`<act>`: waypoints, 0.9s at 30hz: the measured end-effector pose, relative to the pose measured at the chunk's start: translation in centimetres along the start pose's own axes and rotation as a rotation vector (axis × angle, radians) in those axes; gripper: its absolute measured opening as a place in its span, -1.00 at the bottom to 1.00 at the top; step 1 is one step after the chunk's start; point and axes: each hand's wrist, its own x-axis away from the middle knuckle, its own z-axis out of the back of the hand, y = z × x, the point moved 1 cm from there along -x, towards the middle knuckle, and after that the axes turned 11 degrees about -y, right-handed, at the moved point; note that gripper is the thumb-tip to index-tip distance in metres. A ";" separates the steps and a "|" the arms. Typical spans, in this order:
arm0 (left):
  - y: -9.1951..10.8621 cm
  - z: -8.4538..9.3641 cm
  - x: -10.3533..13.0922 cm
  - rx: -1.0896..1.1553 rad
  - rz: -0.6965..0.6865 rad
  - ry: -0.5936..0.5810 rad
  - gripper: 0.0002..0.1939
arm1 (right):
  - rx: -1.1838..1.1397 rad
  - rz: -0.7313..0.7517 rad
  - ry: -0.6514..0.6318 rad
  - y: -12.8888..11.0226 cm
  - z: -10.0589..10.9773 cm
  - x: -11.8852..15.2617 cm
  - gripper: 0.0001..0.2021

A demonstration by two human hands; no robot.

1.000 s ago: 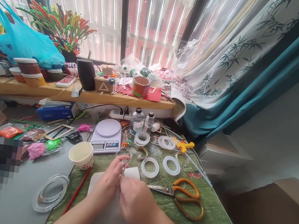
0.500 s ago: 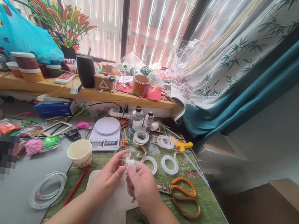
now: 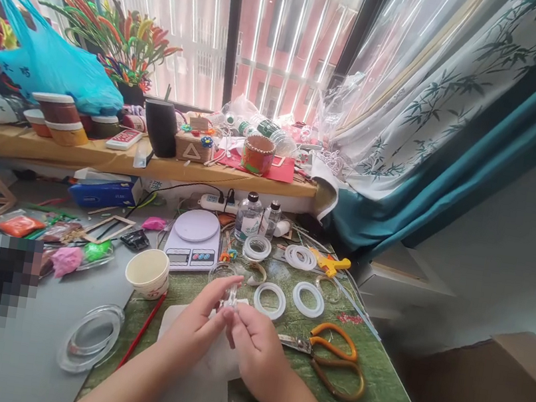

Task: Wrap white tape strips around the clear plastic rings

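Observation:
A small clear piece is pinched between both hands above a white sheet. My left hand has its fingers closed round it from the left, the index finger raised over it. From the right, my right hand grips its lower part with thumb and fingertips together. The piece's exact shape is mostly covered by the fingers. Just beyond my hands lie a white ring and another white ring. Scissors with orange handles lie right of my right hand.
A paper cup, a red stick and clear rings are on the left. Behind stand a white scale, stacked rings and bottles. A yellow glue gun lies at the back right.
The view has shifted slightly, moving the scene to the right. My right hand's fingers have moved lower and closer to my left thumb, and the white part they held no longer shows clearly.

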 end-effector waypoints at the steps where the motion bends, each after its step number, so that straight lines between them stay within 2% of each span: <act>1: 0.0 -0.1 0.0 0.019 0.012 0.004 -0.49 | 0.032 -0.003 0.005 0.0 0.0 0.1 -0.61; 4: 0.3 -0.4 -0.1 0.052 0.049 0.004 -0.51 | -0.006 -0.068 0.047 0.3 0.1 0.1 -0.64; 8: 0.6 -0.4 -0.1 0.181 0.095 0.061 -0.50 | 0.317 0.088 -0.017 0.1 0.2 0.2 -0.72; 11: 0.6 -0.4 -0.1 0.171 0.098 0.065 -0.50 | 0.320 0.050 0.050 -0.1 0.4 0.2 -0.70; 15: 0.5 -0.6 0.0 0.198 0.120 0.061 -0.51 | 0.432 0.127 -0.068 -0.4 0.3 0.0 -0.77; 19: 0.5 -0.7 -0.1 0.165 0.133 0.069 -0.56 | 0.374 0.077 0.009 -0.5 0.0 -0.2 -0.72; 23: 0.8 -0.7 0.0 0.202 0.169 0.127 -0.53 | 0.558 0.171 -0.089 -0.5 -0.4 0.1 -0.80; 27: 0.8 -0.7 -0.2 0.204 0.193 0.120 -0.51 | 0.573 0.161 0.017 -0.1 0.0 0.3 -0.77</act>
